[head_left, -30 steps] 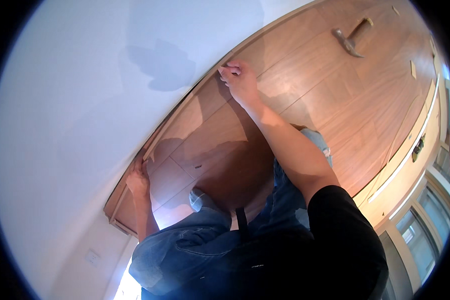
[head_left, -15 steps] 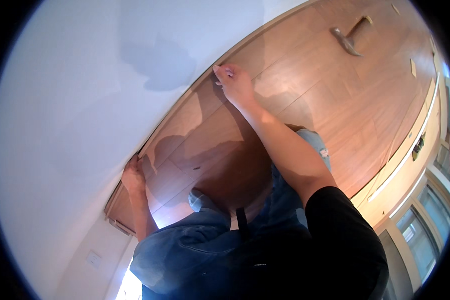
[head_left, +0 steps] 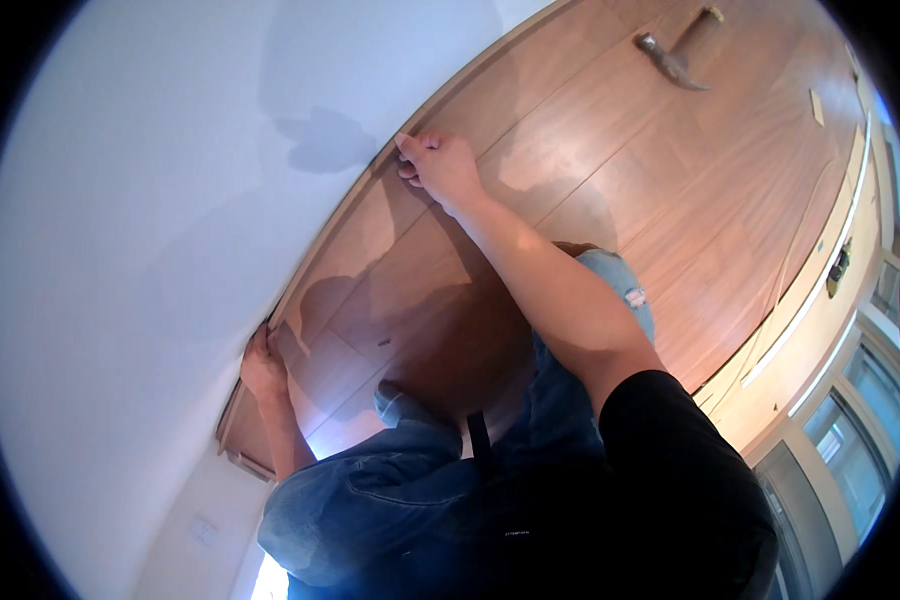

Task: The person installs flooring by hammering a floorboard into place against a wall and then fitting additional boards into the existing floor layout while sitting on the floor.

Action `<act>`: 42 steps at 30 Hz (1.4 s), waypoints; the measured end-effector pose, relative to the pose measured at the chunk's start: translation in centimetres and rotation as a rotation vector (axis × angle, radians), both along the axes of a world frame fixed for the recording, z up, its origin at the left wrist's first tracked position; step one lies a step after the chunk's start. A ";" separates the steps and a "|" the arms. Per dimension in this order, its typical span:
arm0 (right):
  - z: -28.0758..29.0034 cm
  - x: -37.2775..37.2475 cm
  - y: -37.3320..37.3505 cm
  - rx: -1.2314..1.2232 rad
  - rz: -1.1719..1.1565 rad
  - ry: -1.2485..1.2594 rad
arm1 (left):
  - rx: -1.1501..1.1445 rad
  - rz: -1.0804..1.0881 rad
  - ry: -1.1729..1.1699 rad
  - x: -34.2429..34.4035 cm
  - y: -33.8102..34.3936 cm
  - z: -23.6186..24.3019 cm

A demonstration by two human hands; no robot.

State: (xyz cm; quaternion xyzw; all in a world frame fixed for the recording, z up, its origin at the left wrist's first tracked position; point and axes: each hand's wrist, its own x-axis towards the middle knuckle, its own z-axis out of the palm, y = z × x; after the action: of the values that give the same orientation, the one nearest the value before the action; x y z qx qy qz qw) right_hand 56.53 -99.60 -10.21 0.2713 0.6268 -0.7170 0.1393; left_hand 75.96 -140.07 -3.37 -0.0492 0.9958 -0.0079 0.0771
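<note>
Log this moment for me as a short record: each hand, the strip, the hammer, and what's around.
Left hand: at the wall edge, fingers by the strip; exact grip unclear
Right hand: farther along the strip, fingers curled, fingertips at it
Strip: thin, brown, running along the foot of the wall
Hammer: lying on the floor, beyond the right hand, held by neither
Floor: brown wood planks
Wall: white, shadows cast on it
Lower right: windows

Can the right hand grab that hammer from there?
Probably yes, with a lean: the hammer lies on the floor, beyond the right hand, and nothing seems to block the way between them.
</note>
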 end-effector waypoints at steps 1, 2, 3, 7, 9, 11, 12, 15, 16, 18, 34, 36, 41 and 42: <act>0.0 0.0 0.0 -0.014 -0.017 -0.016 | 0.002 -0.010 0.000 0.0 -0.1 -0.1; 0.0 -0.1 0.0 -0.033 -0.026 -0.020 | 0.000 -0.006 0.009 0.1 -0.2 -0.2; 0.1 -0.1 0.0 -0.029 -0.033 -0.034 | 0.003 -0.018 -0.002 0.1 -0.3 -0.3; 0.6 -0.2 -0.1 0.011 -0.031 -0.054 | 0.013 -0.023 0.020 0.4 -0.6 -0.6; 0.9 -0.3 -0.1 0.007 -0.042 -0.049 | 0.010 -0.034 0.033 0.4 -0.7 -0.7; 1.1 -0.4 -0.1 -0.098 -0.095 -0.076 | 0.020 -0.030 0.039 0.3 -0.6 -0.6; 1.2 -0.4 -0.1 -0.091 -0.096 -0.092 | 0.022 -0.030 0.013 0.2 -0.6 -0.5; 1.3 -0.5 0.0 -0.171 -0.118 -0.090 | 0.025 -0.048 0.032 -0.3 -0.2 -0.2; 1.3 -0.5 0.0 -0.166 -0.106 -0.080 | 0.031 -0.027 0.016 -0.4 0.0 0.0; 1.2 -0.5 0.1 -0.162 -0.090 -0.075 | 0.034 -0.002 -0.004 -0.5 0.3 0.3; 1.3 -0.7 0.6 -0.123 -0.010 -0.094 | 1.388 1.472 0.587 14.7 -20.1 -8.7; 1.5 -0.8 0.6 -0.128 -0.015 -0.111 | 1.215 1.399 0.532 14.6 -21.2 -9.4; 1.7 -0.8 0.7 -0.200 -0.051 -0.106 | 1.309 1.408 0.530 12.9 -20.3 -9.6; 1.5 -0.7 0.8 -0.214 -0.034 -0.107 | 1.316 1.404 0.601 12.6 -19.4 -9.4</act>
State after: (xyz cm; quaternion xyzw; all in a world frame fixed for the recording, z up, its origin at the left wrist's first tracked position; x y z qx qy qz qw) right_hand 55.79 -98.82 -8.73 0.3034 0.5336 -0.7667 0.1883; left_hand 88.55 -159.49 -12.79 -0.5722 0.5261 0.6034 -0.1780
